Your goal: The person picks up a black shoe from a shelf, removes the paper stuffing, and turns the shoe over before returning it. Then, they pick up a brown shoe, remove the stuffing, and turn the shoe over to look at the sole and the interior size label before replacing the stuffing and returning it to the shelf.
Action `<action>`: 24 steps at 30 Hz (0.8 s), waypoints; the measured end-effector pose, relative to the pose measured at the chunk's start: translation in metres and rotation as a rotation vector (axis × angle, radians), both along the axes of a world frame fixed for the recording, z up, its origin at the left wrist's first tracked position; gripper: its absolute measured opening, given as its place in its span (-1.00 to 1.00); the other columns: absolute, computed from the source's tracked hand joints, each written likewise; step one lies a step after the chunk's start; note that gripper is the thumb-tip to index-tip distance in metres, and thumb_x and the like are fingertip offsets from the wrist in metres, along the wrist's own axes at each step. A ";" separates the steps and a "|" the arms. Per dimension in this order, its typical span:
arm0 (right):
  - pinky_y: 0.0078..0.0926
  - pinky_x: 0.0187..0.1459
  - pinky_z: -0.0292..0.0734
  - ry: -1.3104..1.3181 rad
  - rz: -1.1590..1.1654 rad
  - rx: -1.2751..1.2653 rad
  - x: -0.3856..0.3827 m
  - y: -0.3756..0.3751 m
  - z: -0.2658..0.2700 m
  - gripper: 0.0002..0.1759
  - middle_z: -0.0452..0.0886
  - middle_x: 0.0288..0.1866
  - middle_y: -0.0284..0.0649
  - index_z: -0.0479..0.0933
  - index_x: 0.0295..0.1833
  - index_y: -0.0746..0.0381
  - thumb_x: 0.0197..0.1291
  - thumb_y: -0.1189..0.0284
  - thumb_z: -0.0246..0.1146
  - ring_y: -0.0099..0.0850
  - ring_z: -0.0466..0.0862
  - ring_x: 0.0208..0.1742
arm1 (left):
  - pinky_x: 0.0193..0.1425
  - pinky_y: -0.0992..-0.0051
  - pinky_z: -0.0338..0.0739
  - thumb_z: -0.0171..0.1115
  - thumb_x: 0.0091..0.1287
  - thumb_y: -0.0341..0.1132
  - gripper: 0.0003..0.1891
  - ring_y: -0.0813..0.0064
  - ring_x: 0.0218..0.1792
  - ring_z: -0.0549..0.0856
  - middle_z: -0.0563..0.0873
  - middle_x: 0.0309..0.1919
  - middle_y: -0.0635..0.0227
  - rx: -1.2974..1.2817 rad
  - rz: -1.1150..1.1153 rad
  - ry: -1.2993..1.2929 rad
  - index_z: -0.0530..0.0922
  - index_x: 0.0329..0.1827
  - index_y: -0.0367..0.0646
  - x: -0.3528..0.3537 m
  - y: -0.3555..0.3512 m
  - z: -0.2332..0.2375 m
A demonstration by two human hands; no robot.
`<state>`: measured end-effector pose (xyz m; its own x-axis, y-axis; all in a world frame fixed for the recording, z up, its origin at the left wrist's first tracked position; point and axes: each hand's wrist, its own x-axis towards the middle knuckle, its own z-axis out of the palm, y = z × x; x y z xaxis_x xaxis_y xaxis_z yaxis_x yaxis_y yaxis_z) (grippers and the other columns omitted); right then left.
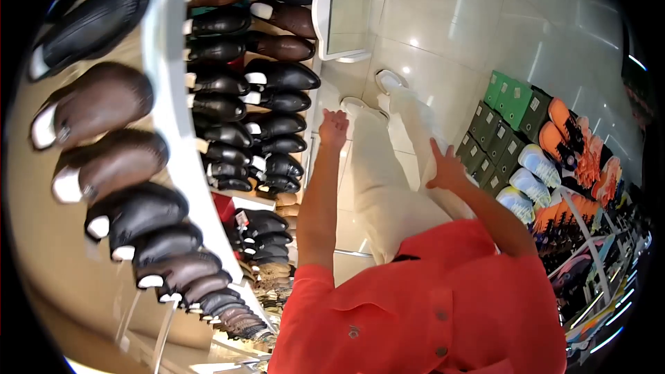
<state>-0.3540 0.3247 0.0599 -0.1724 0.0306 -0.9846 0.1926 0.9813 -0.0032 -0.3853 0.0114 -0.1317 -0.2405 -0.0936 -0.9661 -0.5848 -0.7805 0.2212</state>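
My left hand (334, 129) hangs beside the shoe shelves, its fingers curled in loosely, and nothing shows in it. Nearest to it are black leather shoes (282, 123) in rows on the lower rack, apart from the hand. In front of my right thigh, my right hand (445, 166) has its thumb and fingers spread and holds nothing. Beyond it stand stacked dark shoe boxes (500, 140), which it does not touch.
Brown and black shoes (111, 166) line an upper shelf (181, 131) on the left. A white-framed floor mirror (346, 14) stands ahead on the tiled floor (433, 21). Green boxes (511, 100), orange shoes (554, 140) and pale sneakers (532, 183) are on the right.
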 end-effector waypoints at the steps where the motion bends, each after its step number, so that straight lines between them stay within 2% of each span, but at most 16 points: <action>1: 0.17 0.12 0.49 0.045 -0.021 0.003 -0.003 -0.002 -0.009 0.46 0.07 0.46 0.20 -0.28 0.59 -0.19 -0.34 0.08 0.61 0.21 0.42 0.28 | 0.13 0.31 0.45 0.11 0.39 0.17 -0.40 0.30 0.08 0.58 0.57 0.08 0.19 -0.008 0.065 0.001 0.38 0.11 -0.25 -0.011 -0.002 -0.029; 2: 0.10 0.14 0.50 0.081 -0.045 0.003 -0.002 -0.006 -0.015 0.47 0.05 0.46 0.19 -0.29 0.59 -0.21 -0.34 0.12 0.62 0.21 0.40 0.30 | 0.17 0.29 0.44 0.12 0.36 0.21 -0.37 0.30 0.09 0.57 0.56 0.09 0.18 -0.022 0.128 -0.007 0.36 0.10 -0.25 -0.015 -0.008 -0.056; 4: 0.07 0.17 0.49 0.085 -0.058 0.009 -0.008 -0.014 -0.022 0.47 0.05 0.47 0.20 -0.28 0.59 -0.20 -0.35 0.15 0.63 0.23 0.36 0.32 | 0.30 0.23 0.38 0.19 0.30 0.23 -0.30 0.27 0.11 0.56 0.51 0.15 0.17 -0.051 0.399 -0.124 0.35 0.15 -0.28 -0.046 -0.013 -0.086; 6: 0.04 0.20 0.48 0.095 -0.064 0.017 -0.015 -0.011 -0.032 0.47 0.05 0.47 0.20 -0.27 0.59 -0.19 -0.36 0.17 0.63 0.25 0.33 0.34 | 0.32 0.23 0.42 0.33 0.21 0.18 -0.25 0.22 0.12 0.55 0.48 0.19 0.17 -0.058 0.502 -0.051 0.33 0.19 -0.29 -0.065 -0.028 -0.120; 8: 0.05 0.21 0.46 0.191 -0.058 0.004 -0.011 -0.011 -0.036 0.47 0.08 0.46 0.16 -0.24 0.59 -0.19 -0.38 0.15 0.64 0.21 0.31 0.36 | 0.23 0.32 0.53 0.45 0.15 0.05 -0.26 0.24 0.13 0.54 0.49 0.17 0.21 0.048 0.647 0.089 0.34 0.21 -0.26 -0.081 -0.033 -0.123; 9: 0.05 0.21 0.46 0.174 -0.057 0.009 -0.011 -0.012 -0.035 0.47 0.08 0.46 0.16 -0.24 0.59 -0.19 -0.38 0.15 0.64 0.21 0.31 0.36 | 0.04 0.44 0.62 0.50 0.12 -0.04 -0.35 0.34 0.05 0.58 0.55 0.08 0.27 0.006 0.677 0.100 0.41 0.14 -0.23 -0.084 -0.032 -0.126; 10: 0.05 0.21 0.46 0.179 -0.076 0.002 -0.014 -0.011 -0.035 0.46 0.09 0.45 0.14 -0.24 0.59 -0.19 -0.38 0.15 0.64 0.19 0.30 0.37 | 0.04 0.44 0.62 0.50 0.12 -0.04 -0.35 0.34 0.05 0.58 0.55 0.08 0.27 0.009 0.680 0.091 0.41 0.14 -0.23 -0.083 -0.030 -0.127; 11: 0.04 0.22 0.45 0.190 -0.093 -0.010 -0.017 -0.011 -0.036 0.46 0.11 0.44 0.13 -0.23 0.59 -0.19 -0.38 0.16 0.63 0.18 0.30 0.38 | -0.01 0.45 0.63 0.50 0.13 -0.08 -0.41 0.37 -0.02 0.60 0.59 0.00 0.29 0.043 0.695 0.138 0.46 0.08 -0.22 -0.086 -0.030 -0.124; 13: 0.05 0.22 0.45 0.189 -0.101 -0.020 -0.014 -0.010 -0.034 0.46 0.11 0.44 0.13 -0.23 0.59 -0.20 -0.38 0.16 0.63 0.17 0.30 0.38 | -0.16 0.48 0.63 0.50 0.15 -0.14 -0.56 0.43 -0.21 0.64 0.65 -0.21 0.33 0.114 0.721 0.145 0.54 -0.06 -0.21 -0.084 -0.033 -0.107; 16: 0.05 0.21 0.45 0.177 -0.116 -0.015 -0.020 -0.013 -0.033 0.45 0.11 0.44 0.13 -0.23 0.59 -0.21 -0.36 0.16 0.63 0.18 0.32 0.37 | -0.07 0.46 0.64 0.47 0.19 -0.15 -0.58 0.39 -0.21 0.65 0.66 -0.23 0.29 0.165 0.608 0.276 0.54 -0.05 -0.23 -0.089 -0.036 -0.065; 17: 0.05 0.21 0.46 0.132 -0.114 0.008 -0.019 -0.013 -0.028 0.44 0.12 0.44 0.13 -0.24 0.59 -0.23 -0.35 0.16 0.62 0.19 0.33 0.36 | 0.06 0.41 0.64 0.42 0.25 -0.16 -0.59 0.32 -0.12 0.67 0.68 -0.16 0.24 0.076 0.573 0.273 0.54 -0.01 -0.27 -0.090 -0.033 -0.051; 18: 0.05 0.21 0.46 0.131 -0.115 0.003 -0.016 -0.013 -0.024 0.44 0.12 0.44 0.13 -0.24 0.59 -0.23 -0.35 0.16 0.62 0.19 0.33 0.36 | 0.06 0.41 0.64 0.42 0.25 -0.16 -0.59 0.32 -0.12 0.67 0.68 -0.16 0.24 0.070 0.572 0.274 0.54 -0.01 -0.27 -0.090 -0.032 -0.036; 20: 0.06 0.20 0.46 0.111 -0.093 -0.004 -0.009 -0.010 -0.024 0.43 0.14 0.43 0.14 -0.25 0.59 -0.24 -0.32 0.15 0.61 0.20 0.34 0.34 | 0.18 0.33 0.61 0.36 0.31 -0.20 -0.60 0.24 -0.02 0.68 0.68 -0.08 0.20 0.018 0.507 0.270 0.53 0.05 -0.29 -0.094 -0.032 -0.008; 22: 0.09 0.18 0.46 0.111 -0.076 -0.013 -0.002 -0.006 -0.024 0.41 0.14 0.43 0.14 -0.24 0.59 -0.23 -0.30 0.14 0.60 0.20 0.36 0.33 | 0.21 0.32 0.60 0.32 0.33 -0.24 -0.62 0.21 0.03 0.67 0.67 -0.03 0.18 0.019 0.522 0.255 0.52 0.10 -0.29 -0.091 -0.025 0.025; 24: 0.12 0.16 0.47 0.107 -0.057 -0.033 0.006 -0.004 -0.021 0.40 0.13 0.43 0.15 -0.23 0.59 -0.22 -0.28 0.13 0.60 0.20 0.37 0.31 | 0.21 0.25 0.63 0.31 0.33 -0.31 -0.64 0.14 0.06 0.66 0.65 0.00 0.08 -0.033 0.464 0.200 0.51 0.08 -0.37 -0.081 -0.015 0.058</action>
